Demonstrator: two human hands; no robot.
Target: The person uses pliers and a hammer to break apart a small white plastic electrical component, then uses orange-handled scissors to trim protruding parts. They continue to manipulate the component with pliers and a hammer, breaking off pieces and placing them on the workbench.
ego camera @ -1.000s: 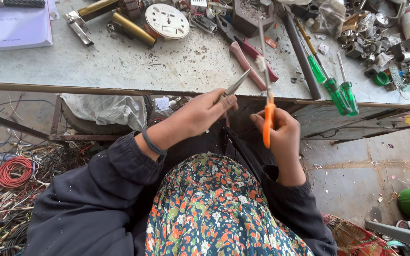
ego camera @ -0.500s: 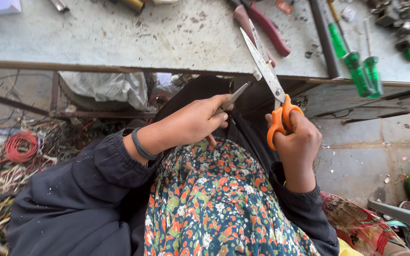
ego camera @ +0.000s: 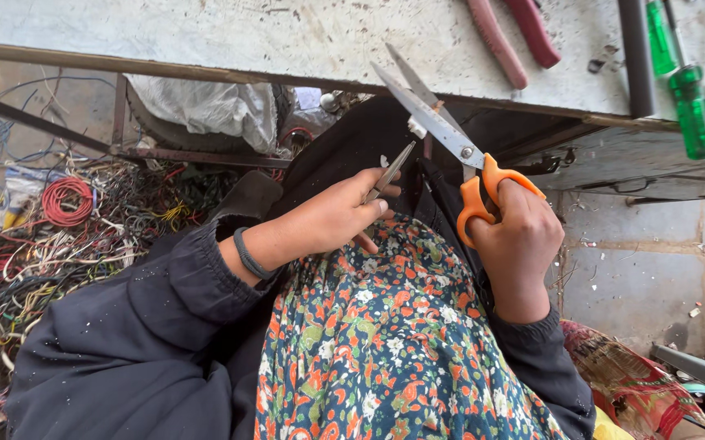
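Far left, on the floor, a heap of tangled wires (ego camera: 59,244) in black, yellow and blue, with one neat red coil (ego camera: 65,200) sitting in it. Above that, a crumpled whitish sack (ego camera: 206,106) is stuffed under the edge of the workbench (ego camera: 246,37), whose top is pale, scuffed and speckled.

Now the left hand (ego camera: 332,218), coming out of a dark sleeve with a dark band at the wrist: fingers curled closed, pinching a thin flat metal strip (ego camera: 390,171). The strip is grey, narrow and straight, slanting up and to the right out of the fingertips, held over the lap just below the bench edge.

Below it, the flowered cloth (ego camera: 385,350) on the lap, dark teal with orange and white blossoms, soft and creased.

Right of the strip, the scissors (ego camera: 442,122): long bright steel blades parted into a narrow V, tips lying against the bench edge, a rivet at the pivot, glossy orange plastic loops. The right hand (ego camera: 515,236) is closed round those loops, thumb through one. The strip's upper end sits just beside the lower blade; whether they touch, I cannot tell.

On the bench top above, pliers with dull red handles (ego camera: 511,37), then a dark bar (ego camera: 636,57), then two screwdrivers with translucent green handles (ego camera: 702,110).
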